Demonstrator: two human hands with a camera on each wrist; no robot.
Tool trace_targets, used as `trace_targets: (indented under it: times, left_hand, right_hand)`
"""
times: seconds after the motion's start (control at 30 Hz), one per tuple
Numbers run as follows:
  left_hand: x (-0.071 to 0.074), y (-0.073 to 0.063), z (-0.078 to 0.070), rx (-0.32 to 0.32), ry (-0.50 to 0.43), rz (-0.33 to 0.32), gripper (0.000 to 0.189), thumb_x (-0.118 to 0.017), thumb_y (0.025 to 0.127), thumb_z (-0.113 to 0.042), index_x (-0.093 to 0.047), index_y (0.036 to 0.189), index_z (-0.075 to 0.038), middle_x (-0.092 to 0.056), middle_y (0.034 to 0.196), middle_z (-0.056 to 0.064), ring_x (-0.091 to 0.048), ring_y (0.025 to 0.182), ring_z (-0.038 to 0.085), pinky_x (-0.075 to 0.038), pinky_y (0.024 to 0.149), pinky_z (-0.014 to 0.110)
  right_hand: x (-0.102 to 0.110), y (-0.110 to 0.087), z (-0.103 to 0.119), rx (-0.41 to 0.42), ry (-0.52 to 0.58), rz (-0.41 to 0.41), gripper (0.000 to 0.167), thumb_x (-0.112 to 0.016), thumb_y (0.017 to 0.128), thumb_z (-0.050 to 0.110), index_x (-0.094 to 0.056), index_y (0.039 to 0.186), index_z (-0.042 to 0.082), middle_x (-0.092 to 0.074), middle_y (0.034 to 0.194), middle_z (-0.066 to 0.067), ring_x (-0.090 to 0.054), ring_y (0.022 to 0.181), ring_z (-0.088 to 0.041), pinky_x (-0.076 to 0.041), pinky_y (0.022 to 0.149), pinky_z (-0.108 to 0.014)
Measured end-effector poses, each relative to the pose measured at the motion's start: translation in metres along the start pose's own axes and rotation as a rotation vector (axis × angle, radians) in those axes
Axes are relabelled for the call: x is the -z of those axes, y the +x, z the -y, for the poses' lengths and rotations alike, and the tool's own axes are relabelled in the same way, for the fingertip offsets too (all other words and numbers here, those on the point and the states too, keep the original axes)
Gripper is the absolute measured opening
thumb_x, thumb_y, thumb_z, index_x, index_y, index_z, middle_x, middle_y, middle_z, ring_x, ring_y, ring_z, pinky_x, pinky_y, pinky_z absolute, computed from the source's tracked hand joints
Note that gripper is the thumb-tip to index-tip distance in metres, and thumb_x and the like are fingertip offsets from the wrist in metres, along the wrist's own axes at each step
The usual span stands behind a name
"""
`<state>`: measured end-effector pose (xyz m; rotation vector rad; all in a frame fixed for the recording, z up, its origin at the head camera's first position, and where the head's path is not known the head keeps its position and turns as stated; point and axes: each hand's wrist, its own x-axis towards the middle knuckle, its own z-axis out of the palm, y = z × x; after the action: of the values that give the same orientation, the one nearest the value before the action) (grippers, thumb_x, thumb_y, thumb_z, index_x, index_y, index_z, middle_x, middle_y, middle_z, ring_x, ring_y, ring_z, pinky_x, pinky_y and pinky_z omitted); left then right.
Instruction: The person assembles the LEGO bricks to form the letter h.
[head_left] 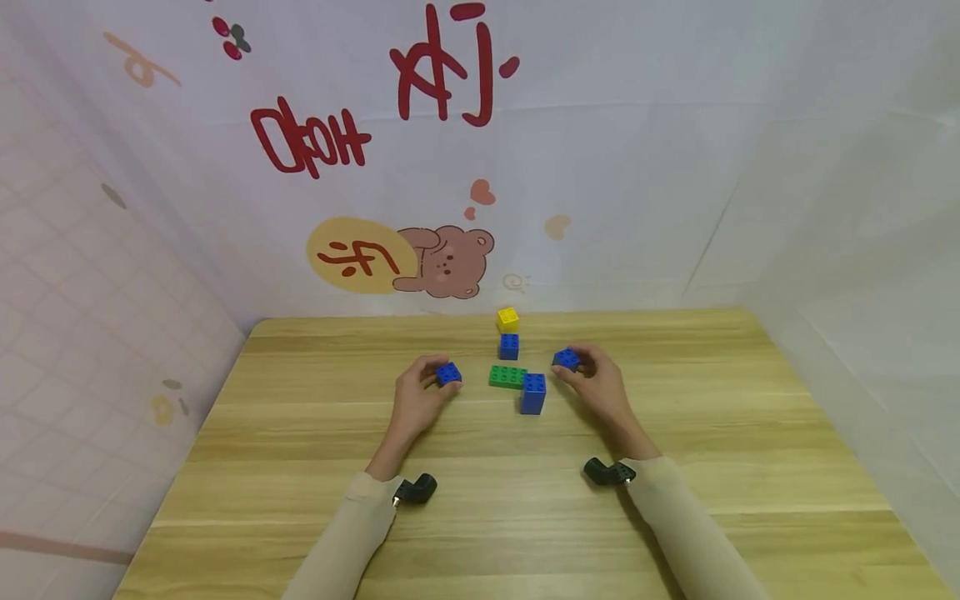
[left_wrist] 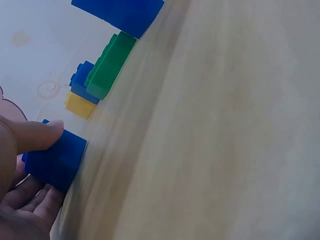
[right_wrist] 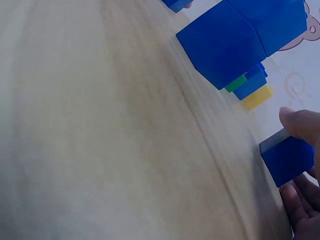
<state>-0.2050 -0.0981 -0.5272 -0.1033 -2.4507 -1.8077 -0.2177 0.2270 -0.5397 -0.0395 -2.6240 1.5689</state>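
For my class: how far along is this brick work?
Done: a two-high stack of blue plastic bricks stands. In hand: the left hand holds a square-topped blue plastic brick, the right hand a similar blue brick. Probably left: placing those, and perhaps using the oblong green plastic brick, the single blue plastic brick and the yellow plastic brick, none visibly bearing another.

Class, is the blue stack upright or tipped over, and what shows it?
Upright: the blue stack stands on the table, studs facing up, in the head view.
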Motion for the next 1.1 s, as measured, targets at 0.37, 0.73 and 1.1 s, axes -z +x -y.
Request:
trace_targets:
  times: [0.37,0.73,1.1]
  left_hand:
    - [-0.001,-0.002,0.002,-0.001,-0.021,-0.015,0.037,-0.083,0.083,0.003,-0.068,0.116,0.003,-0.067,0.124,0.025,-0.069,0.115,0.038,-0.057,0.102,0.046]
    - [-0.002,-0.006,-0.001,-0.002,-0.057,0.026,0.037,-0.084,0.081,0.004,-0.069,0.114,0.001,-0.068,0.123,0.021,-0.069,0.114,0.035,-0.059,0.100,0.043]
    - [-0.008,-0.013,-0.004,0.028,-0.086,0.056,0.036,-0.083,0.081,0.006,-0.071,0.114,-0.001,-0.068,0.123,0.019,-0.070,0.114,0.034,-0.060,0.097,0.038]
  right_hand:
    - [-0.001,-0.004,-0.001,0.007,-0.011,-0.042,0.050,-0.079,0.092,0.034,-0.062,0.134,0.013,-0.067,0.128,-0.013,-0.063,0.111,-0.027,-0.053,0.097,-0.031]
    - [0.004,-0.010,0.003,0.051,-0.014,-0.027,0.044,-0.082,0.090,0.030,-0.065,0.125,0.009,-0.069,0.121,-0.014,-0.066,0.107,-0.029,-0.051,0.084,-0.013]
    - [0.009,-0.015,0.003,0.059,0.013,0.044,0.038,-0.082,0.090,0.026,-0.066,0.121,0.011,-0.070,0.121,-0.011,-0.066,0.109,-0.026,-0.052,0.087,-0.013]
